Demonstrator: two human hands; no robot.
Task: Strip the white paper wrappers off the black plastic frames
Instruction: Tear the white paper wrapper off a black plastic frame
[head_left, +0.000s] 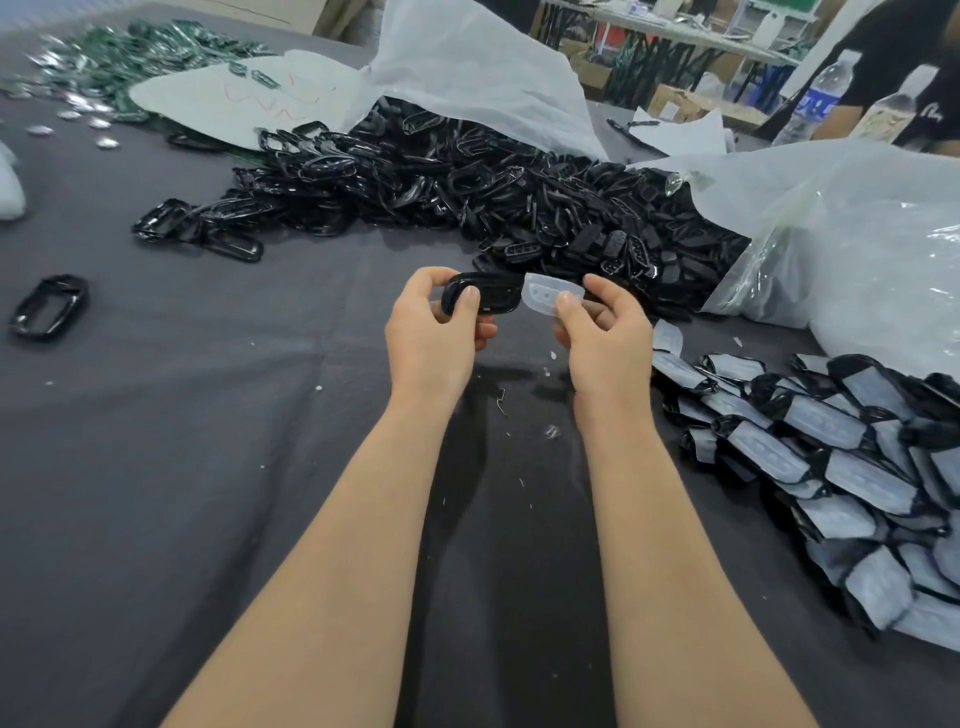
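White-sleeved frames (831, 457) wait at four o'clock. At centre the left hand (431, 338) pinches a black frame (493, 292) while the right hand (608, 343) grips its white wrapper (545, 292), nearly off. Best to pull straight toward three o'clock, keeping the frame steady. Stripped frames (441, 182) heap at twelve o'clock.

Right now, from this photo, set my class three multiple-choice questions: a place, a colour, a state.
1. Where is the heap of wrapped frames? A) right of the right hand B) far left C) under the forearms
2. What colour is the table cloth? A) red B) dark grey C) yellow
3. What is the left hand doing? A) lying flat B) holding a pen C) gripping a black frame
Answers: 1 A, it lies by the right edge; 2 B, grey throughout; 3 C, fingers curl round it.
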